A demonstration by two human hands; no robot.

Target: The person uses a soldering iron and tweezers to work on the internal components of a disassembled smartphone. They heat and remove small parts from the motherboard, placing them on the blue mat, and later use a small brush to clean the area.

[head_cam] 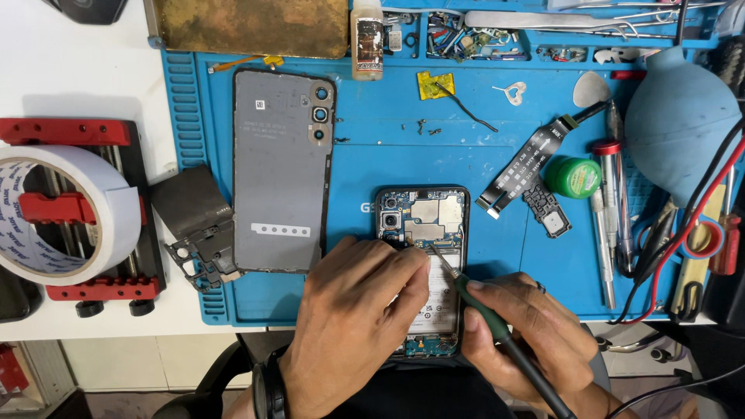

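An opened phone [423,221] lies on the blue work mat [372,155], its circuit board and camera modules exposed. My left hand [353,310] rests over the phone's lower left part and steadies it. My right hand [528,334] grips a thin tool with a green-black handle [485,310]; its metal tip touches the board near the middle of the phone. The phone's grey back cover [281,171] lies inside up to the left. A black flex cable [518,167] with a small black part lies to the right.
A roll of white tape [54,213] sits on a red and black clamp at left. A black frame piece [198,225] lies beside the back cover. A green round tin [574,177], screwdrivers, a blue air blower [675,116], tweezers and red-black wires crowd the right side. A small bottle [367,39] stands at top.
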